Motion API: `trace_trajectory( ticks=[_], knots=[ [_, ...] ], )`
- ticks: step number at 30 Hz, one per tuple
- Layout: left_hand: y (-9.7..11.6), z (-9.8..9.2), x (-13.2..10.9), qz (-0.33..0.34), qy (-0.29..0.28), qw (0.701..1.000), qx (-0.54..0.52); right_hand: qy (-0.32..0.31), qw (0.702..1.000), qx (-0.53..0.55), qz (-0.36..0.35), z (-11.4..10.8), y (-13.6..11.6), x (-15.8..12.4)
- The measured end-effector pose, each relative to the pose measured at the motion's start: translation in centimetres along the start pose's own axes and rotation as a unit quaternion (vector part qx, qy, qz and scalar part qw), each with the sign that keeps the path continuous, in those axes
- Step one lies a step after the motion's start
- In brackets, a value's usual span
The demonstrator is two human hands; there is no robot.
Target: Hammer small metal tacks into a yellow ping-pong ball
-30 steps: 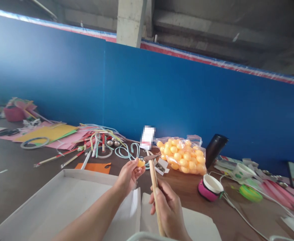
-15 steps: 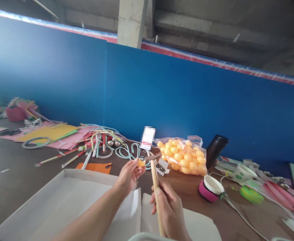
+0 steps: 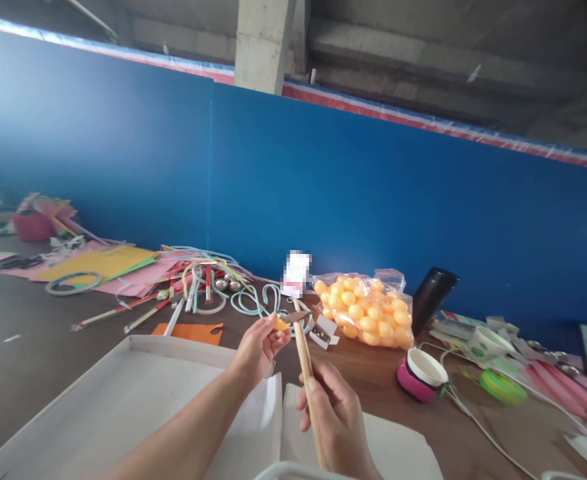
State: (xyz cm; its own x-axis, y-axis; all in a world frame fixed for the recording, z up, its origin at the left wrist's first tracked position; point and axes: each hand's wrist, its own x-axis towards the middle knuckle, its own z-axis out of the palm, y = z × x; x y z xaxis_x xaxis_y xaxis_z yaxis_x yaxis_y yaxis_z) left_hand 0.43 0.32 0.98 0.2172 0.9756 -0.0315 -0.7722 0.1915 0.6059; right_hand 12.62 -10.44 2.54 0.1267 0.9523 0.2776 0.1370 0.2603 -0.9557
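In my left hand (image 3: 261,347) a small orange ball (image 3: 282,325) is pinched, with a shiny metallic part at its top. My right hand (image 3: 334,412) grips the pale wooden handle of a hammer (image 3: 307,373). The hammer's dark, pointed head (image 3: 296,317) overlaps the ball's upper right side in the view; whether they touch is unclear. Behind my right hand lies a small open white box (image 3: 323,331) with shiny metal pieces inside.
A clear bag of orange balls (image 3: 368,312) lies beyond my right hand. Near it are a black cylinder (image 3: 432,300) and a pink-and-white cup (image 3: 422,375). A white tray (image 3: 138,343) sits front left; tubes, sticks and coloured paper (image 3: 103,265) lie behind.
The hammer has shifted slightly left, bringing its head over the ball's top. My left hand has stayed almost in place, still holding the ball.
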Motion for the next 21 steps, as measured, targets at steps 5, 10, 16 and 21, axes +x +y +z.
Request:
trace_trajectory(
  ticks=[5, 10, 16, 21],
  knots=[
    [-0.08, 0.0, 0.06, 0.011, -0.003, 1.0, 0.014, 0.008, 1.0, 0.007, 0.003, -0.08, 0.06, 0.03],
    [-0.14, -0.05, 0.01, 0.019, 0.001, 0.999, 0.03, 0.002, 1.0, 0.014, 0.004, -0.09, 0.06, 0.06],
    [-0.28, -0.24, 0.23, 0.027, 0.009, 0.999, 0.046, -0.022, 0.999, 0.01, 0.024, -0.62, -0.33, 0.11],
    [-0.16, -0.14, 0.18, 0.027, 0.009, 0.998, 0.05, -0.042, 0.999, 0.018, 0.026, -0.8, -0.41, 0.15]
  ],
)
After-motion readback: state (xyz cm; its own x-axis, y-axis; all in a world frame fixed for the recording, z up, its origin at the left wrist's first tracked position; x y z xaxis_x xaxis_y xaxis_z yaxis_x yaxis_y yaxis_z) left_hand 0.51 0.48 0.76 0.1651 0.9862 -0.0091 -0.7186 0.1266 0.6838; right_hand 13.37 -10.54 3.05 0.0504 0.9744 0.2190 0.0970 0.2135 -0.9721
